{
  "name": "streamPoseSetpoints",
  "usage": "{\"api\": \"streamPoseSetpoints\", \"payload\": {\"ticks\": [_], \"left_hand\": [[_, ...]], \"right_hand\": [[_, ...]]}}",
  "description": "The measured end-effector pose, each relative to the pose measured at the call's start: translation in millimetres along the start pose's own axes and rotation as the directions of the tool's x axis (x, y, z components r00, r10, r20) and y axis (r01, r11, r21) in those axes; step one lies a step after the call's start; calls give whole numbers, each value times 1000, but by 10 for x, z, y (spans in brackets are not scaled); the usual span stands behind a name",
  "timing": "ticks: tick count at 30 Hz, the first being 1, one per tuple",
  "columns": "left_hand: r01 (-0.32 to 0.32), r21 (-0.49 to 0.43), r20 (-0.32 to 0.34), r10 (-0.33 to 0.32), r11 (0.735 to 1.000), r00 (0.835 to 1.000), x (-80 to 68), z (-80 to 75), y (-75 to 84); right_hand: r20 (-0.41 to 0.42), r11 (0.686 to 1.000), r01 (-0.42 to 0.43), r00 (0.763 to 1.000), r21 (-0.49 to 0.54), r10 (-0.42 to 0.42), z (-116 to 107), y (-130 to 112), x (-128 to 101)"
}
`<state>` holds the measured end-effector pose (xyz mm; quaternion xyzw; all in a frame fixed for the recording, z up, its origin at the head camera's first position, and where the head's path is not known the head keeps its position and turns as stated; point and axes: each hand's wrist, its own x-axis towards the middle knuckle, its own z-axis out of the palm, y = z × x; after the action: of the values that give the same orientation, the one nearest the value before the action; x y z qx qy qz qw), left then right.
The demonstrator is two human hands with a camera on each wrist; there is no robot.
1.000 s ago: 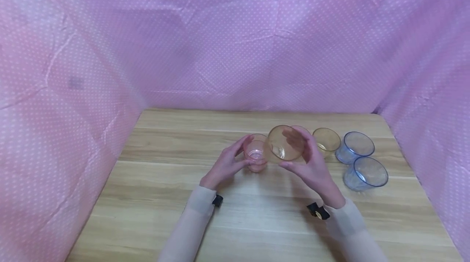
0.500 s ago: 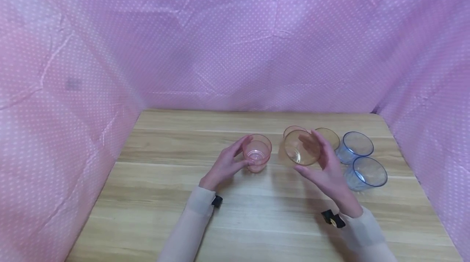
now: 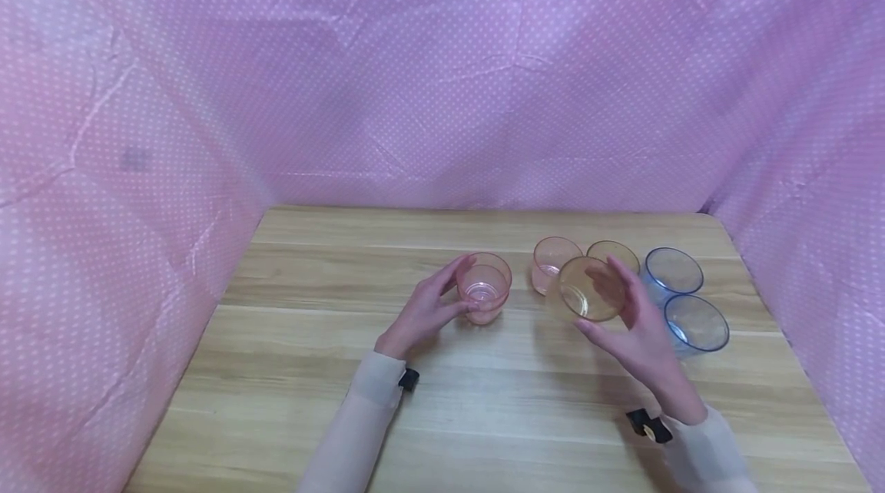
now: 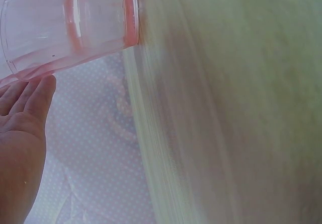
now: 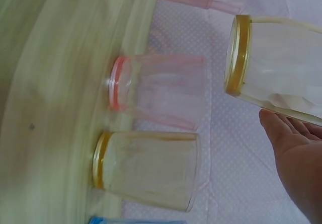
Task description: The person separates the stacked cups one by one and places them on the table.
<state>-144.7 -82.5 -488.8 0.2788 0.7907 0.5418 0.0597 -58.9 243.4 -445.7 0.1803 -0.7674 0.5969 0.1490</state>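
Note:
My left hand [image 3: 429, 312] grips clear pink cups [image 3: 485, 289] between thumb and fingers. A second pink ring shows inside the outer cup [image 4: 75, 17] in the left wrist view, so two look nested; their base stands on the table. My right hand [image 3: 639, 332] holds a clear amber cup [image 3: 591, 289] by its sides, lifted off the table, its mouth tipped toward the head camera. In the right wrist view its gold base [image 5: 238, 55] hangs clear of the table. Behind it stand a single pink cup [image 3: 555, 263] and another amber cup [image 3: 611, 253], partly hidden in the head view.
Two blue cups [image 3: 674, 272] stand at the right, one in front of the other, the nearer [image 3: 698, 322] close to my right hand. The wood-grain table [image 3: 276, 370] is bordered behind and at the sides by pink dotted cloth [image 3: 415, 132].
My right hand has carried the amber cup rightward and slightly nearer, away from the pink cups in my left hand. The single pink cup behind has come into view. My left hand stays put.

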Motion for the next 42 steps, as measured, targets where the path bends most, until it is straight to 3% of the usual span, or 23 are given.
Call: {"api": "streamPoseSetpoints", "payload": {"ticks": [16, 23, 29, 42], "left_hand": [[1, -12, -14, -1, 1000, 1000, -32, 20, 15], [-8, -16, -12, 8, 1000, 1000, -28, 26, -1], [-3, -15, -11, 3, 1000, 1000, -29, 21, 10], [1, 0, -10, -1, 1000, 1000, -24, 9, 4]], "right_hand": [[-51, 980, -151, 988, -128, 145, -124, 115, -196], [-52, 953, -213, 977, -214, 207, -208, 138, -277], [-65, 907, -296, 955, -298, 290, -243, 159, -336], [-54, 893, -350, 935, -283, 350, -269, 207, -412]]}}
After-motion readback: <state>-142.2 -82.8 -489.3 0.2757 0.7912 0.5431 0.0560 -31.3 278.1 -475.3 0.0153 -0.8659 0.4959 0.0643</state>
